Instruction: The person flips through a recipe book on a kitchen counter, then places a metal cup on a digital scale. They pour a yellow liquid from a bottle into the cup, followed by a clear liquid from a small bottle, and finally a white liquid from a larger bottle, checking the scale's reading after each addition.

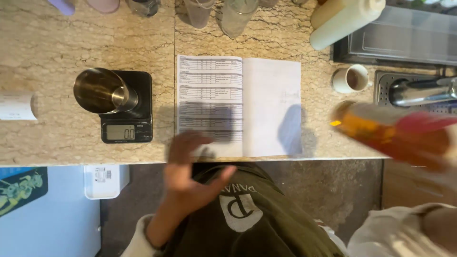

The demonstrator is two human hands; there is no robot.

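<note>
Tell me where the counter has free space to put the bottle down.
Bare marble lies left of the scale, up to the paper roll, and between the open notebook and the small cup. The back edge is crowded with glasses and a squeeze bottle.

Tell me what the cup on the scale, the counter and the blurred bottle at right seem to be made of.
Cup: metal, likely brushed steel, with a grey reflective sheen. Counter: polished stone or a stone-look surface, beige with veining. Bottle: amber and translucent, glass or plastic; motion blur leaves it open.
</note>
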